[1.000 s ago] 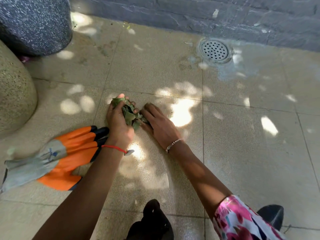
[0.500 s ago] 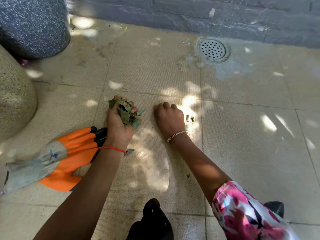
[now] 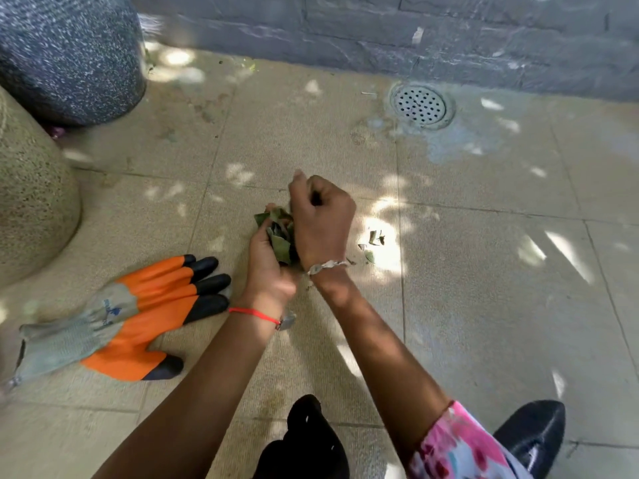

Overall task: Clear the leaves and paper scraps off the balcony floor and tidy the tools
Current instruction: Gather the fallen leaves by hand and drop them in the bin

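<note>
Left hand (image 3: 268, 271): fingers curled round leaf bundle (image 3: 278, 233). Right hand (image 3: 323, 226) at bundle's 2 o'clock: fingers curled, contents indeterminate. Leaf scraps (image 3: 373, 240) on floor (image 3: 484, 305) at 3 o'clock.

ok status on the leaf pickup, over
Left hand grips the leaf bundle. Right hand curled against it, grip unclear. Loose leaf scraps lie right of the hands. Nothing in the way; gloves lie off left.

both arms reach forward; left hand (image 3: 268, 267) grips leaves (image 3: 278, 233), right hand (image 3: 321, 223) curled just over it.
</note>
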`<state>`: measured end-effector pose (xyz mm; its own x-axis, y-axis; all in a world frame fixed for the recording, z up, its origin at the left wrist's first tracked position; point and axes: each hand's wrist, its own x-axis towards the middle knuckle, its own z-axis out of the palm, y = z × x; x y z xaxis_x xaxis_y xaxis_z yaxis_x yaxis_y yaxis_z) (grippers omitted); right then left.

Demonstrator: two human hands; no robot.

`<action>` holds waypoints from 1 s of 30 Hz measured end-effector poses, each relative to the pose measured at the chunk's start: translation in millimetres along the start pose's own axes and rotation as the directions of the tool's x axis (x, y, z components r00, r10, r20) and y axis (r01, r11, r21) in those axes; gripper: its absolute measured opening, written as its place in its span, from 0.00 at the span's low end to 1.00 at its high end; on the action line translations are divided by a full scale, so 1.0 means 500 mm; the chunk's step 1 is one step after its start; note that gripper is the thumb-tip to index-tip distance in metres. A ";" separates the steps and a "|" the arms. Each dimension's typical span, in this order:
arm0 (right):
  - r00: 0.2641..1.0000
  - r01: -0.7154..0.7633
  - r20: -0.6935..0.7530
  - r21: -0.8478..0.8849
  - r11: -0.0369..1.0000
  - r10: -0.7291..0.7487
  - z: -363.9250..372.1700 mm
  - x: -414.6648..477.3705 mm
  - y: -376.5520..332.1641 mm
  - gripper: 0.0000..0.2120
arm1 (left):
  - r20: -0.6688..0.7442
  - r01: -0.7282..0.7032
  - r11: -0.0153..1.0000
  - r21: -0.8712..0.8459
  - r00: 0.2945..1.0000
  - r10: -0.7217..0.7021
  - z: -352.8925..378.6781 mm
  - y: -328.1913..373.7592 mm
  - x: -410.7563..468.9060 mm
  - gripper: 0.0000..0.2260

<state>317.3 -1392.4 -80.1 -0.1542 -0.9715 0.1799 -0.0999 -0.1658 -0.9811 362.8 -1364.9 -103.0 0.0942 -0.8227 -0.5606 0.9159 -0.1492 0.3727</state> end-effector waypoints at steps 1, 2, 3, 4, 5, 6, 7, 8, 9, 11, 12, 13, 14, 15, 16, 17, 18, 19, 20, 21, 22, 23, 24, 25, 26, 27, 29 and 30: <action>0.998 0.065 0.024 -0.045 0.997 -0.064 0.005 -0.007 0.006 0.21 | 0.014 0.007 1.000 -0.013 1.000 -0.007 0.002 -0.003 -0.004 0.17; 0.991 0.127 0.063 -0.093 0.988 -0.121 0.008 -0.014 0.015 0.19 | 0.028 -0.001 0.999 -0.039 1.000 0.002 0.003 -0.004 -0.007 0.16; 0.981 0.175 0.115 -0.137 0.975 -0.160 0.009 -0.022 0.025 0.18 | 0.037 -0.022 0.998 -0.056 0.999 0.024 0.003 -0.004 -0.008 0.15; 0.970 0.198 0.173 -0.167 0.966 -0.169 0.010 -0.032 0.031 0.15 | 0.045 -0.042 0.997 -0.068 0.998 0.045 0.001 0.001 -0.010 0.14; 0.960 0.195 0.236 -0.184 0.963 -0.150 0.010 -0.040 0.035 0.14 | 0.052 -0.051 0.997 -0.064 0.997 0.054 -0.001 0.004 -0.011 0.12; 0.950 0.192 0.284 -0.208 0.959 -0.128 0.009 -0.046 0.040 0.14 | 0.067 -0.038 0.998 -0.058 0.997 0.042 -0.002 0.006 -0.012 0.10; 0.943 0.205 0.309 -0.245 0.947 -0.124 0.006 -0.049 0.041 0.16 | 0.077 -0.016 0.999 -0.043 0.997 0.019 -0.006 0.007 -0.012 0.10; 0.935 0.234 0.326 -0.281 0.931 -0.136 0.005 -0.049 0.044 0.18 | 0.079 -0.003 1.000 -0.030 0.997 0.005 -0.008 0.006 -0.012 0.11; 0.926 0.265 0.344 -0.303 0.915 -0.154 0.003 -0.048 0.044 0.18 | 0.072 -0.002 1.000 -0.012 0.997 0.003 -0.011 0.005 -0.012 0.12; 0.908 0.305 0.386 -0.350 0.885 -0.160 0.001 -0.048 0.044 0.17 | 0.070 -0.032 0.999 -0.008 0.997 0.032 -0.019 0.004 -0.010 0.17; 0.902 0.302 0.413 -0.397 0.867 -0.125 0.000 -0.050 0.041 0.19 | 0.089 -0.042 0.999 -0.018 0.995 0.044 -0.018 0.004 -0.015 0.20; 0.896 0.290 0.439 -0.455 0.842 -0.071 -0.001 -0.053 0.039 0.23 | 0.095 -0.046 0.999 -0.026 0.994 0.048 -0.018 0.004 -0.020 0.22; 0.886 0.284 0.463 -0.517 0.807 -0.016 -0.001 -0.056 0.039 0.28 | 0.115 -0.038 0.999 -0.035 0.992 0.042 -0.015 0.003 -0.026 0.22; 0.872 0.296 0.489 -0.576 0.762 0.030 -0.002 -0.058 0.041 0.33 | 0.100 -0.040 0.999 -0.021 0.994 0.041 -0.015 0.001 -0.030 0.22; 0.853 0.323 0.517 -0.625 0.710 0.067 -0.003 -0.060 0.039 0.37 | 0.070 -0.062 0.998 0.007 0.996 0.061 -0.016 0.000 -0.034 0.22; 0.835 0.347 0.541 -0.661 0.666 0.102 -0.004 -0.061 0.038 0.38 | 0.037 -0.101 0.994 0.052 0.994 0.099 -0.014 -0.003 -0.038 0.22; 0.819 0.353 0.557 -0.680 0.643 0.139 -0.004 -0.062 0.037 0.39 | 0.028 -0.135 0.988 0.069 0.991 0.133 -0.016 -0.004 -0.037 0.21; 0.806 0.338 0.568 -0.674 0.656 0.169 -0.005 -0.063 0.034 0.39 | 0.042 -0.157 0.984 0.081 0.987 0.154 -0.019 -0.004 -0.036 0.20; 0.798 0.301 0.576 -0.637 0.710 0.178 -0.004 -0.063 0.031 0.40 | 0.072 -0.142 0.988 0.066 0.988 0.137 -0.023 -0.004 -0.035 0.18; 0.800 0.239 0.576 -0.565 0.790 0.170 -0.002 -0.059 0.028 0.40 | 0.099 -0.105 0.993 0.050 0.990 0.100 -0.025 -0.002 -0.033 0.16; 0.812 0.148 0.560 -0.471 0.870 0.165 -0.004 -0.052 0.023 0.41 | 0.118 -0.067 0.997 0.047 0.991 0.061 -0.029 0.002 -0.031 0.14; 0.830 0.045 0.529 -0.379 0.924 0.176 -0.010 -0.042 0.021 0.41 | 0.092 -0.047 0.995 0.085 0.995 0.040 -0.039 0.007 -0.024 0.13; 0.850 -0.042 0.488 -0.307 0.951 0.196 -0.021 -0.032 0.020 0.39 | 0.067 -0.045 0.990 0.136 0.997 0.036 -0.045 0.014 -0.019 0.13; 0.872 -0.094 0.442 -0.270 0.958 0.211 -0.036 -0.023 0.024 0.37 | 0.049 -0.076 0.980 0.181 0.996 0.068 -0.053 0.020 -0.011 0.13; 0.895 -0.109 0.394 -0.263 0.959 0.209 -0.057 -0.016 0.033 0.34 | 0.039 -0.113 0.974 0.195 0.993 0.108 -0.058 0.025 -0.002 0.13; 0.918 -0.102 0.342 -0.283 0.954 0.200 -0.082 -0.013 0.046 0.31 | 0.023 -0.124 0.973 0.192 0.992 0.122 -0.061 0.031 0.002 0.13; 0.948 -0.068 0.250 -0.439 0.896 0.195 -0.135 -0.007 0.083 0.29 | -0.017 -0.111 0.982 0.156 0.993 0.115 -0.064 0.042 0.009 0.15; 0.954 -0.038 0.222 -0.581 0.813 0.203 -0.158 -0.009 0.103 0.28 | -0.023 -0.117 0.981 0.157 0.992 0.122 -0.064 0.046 0.009 0.18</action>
<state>235.3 -1383.3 -125.5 0.0504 -0.9978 -0.0432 -0.6469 0.0003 -0.7625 397.0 -1354.2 -120.7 0.2141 -0.8221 -0.5275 0.8261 -0.1358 0.5469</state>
